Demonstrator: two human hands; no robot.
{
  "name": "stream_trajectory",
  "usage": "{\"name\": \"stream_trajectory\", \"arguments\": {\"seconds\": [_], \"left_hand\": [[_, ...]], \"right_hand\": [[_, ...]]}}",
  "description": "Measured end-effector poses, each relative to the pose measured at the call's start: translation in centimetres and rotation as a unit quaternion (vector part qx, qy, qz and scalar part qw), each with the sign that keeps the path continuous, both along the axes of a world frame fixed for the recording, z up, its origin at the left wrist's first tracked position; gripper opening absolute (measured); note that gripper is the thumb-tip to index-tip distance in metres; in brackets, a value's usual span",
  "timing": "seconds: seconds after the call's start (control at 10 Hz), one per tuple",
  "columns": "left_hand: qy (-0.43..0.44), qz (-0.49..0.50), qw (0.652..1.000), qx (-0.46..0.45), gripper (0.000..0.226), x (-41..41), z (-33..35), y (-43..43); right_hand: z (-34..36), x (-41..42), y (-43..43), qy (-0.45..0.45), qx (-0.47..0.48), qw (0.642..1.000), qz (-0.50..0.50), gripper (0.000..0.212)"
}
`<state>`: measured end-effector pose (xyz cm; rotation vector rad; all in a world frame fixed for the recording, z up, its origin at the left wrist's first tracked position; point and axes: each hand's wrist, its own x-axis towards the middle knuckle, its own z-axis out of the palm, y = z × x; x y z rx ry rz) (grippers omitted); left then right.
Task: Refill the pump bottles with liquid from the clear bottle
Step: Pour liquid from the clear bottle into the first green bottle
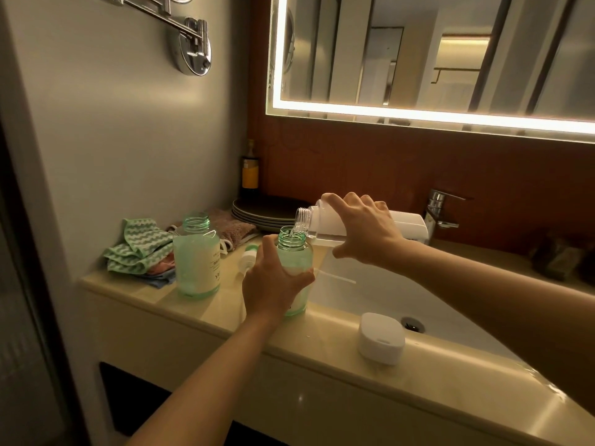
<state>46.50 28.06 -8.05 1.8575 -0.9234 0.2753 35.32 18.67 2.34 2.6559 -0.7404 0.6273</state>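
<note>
My right hand grips the clear bottle, which lies tipped on its side with a white label and its open neck pointing left. Liquid runs from that neck into a green pump bottle with its pump off. My left hand holds this green bottle upright on the counter at the sink's left edge. A second green pump bottle, also uncapped, stands upright further left. A white pump head lies on the counter between the two, its tube reaching past the held bottle over the basin.
The white sink basin lies right of the bottles, with a chrome tap behind. A white soap dish sits on the front rim. Folded cloths, stacked dark plates and a dark bottle fill the back-left corner.
</note>
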Motion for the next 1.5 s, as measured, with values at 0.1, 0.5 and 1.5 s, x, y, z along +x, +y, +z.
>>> {"name": "stream_trajectory", "arguments": {"seconds": [0.1,0.5,1.5], "left_hand": [[-0.001,-0.002,1.000,0.002,0.083,0.01,0.00,0.01],[-0.001,0.002,1.000,-0.008,0.082,-0.01,-0.24,-0.06],[0.006,0.002,1.000,-0.004,0.083,-0.16,-0.16,0.02]], "right_hand": [[0.08,-0.06,0.02,-0.001,-0.004,1.000,0.000,0.092],[0.26,-0.14,0.15,0.009,-0.017,1.000,0.003,0.091],[0.38,-0.14,0.23,0.015,-0.018,1.000,0.003,0.091]]}}
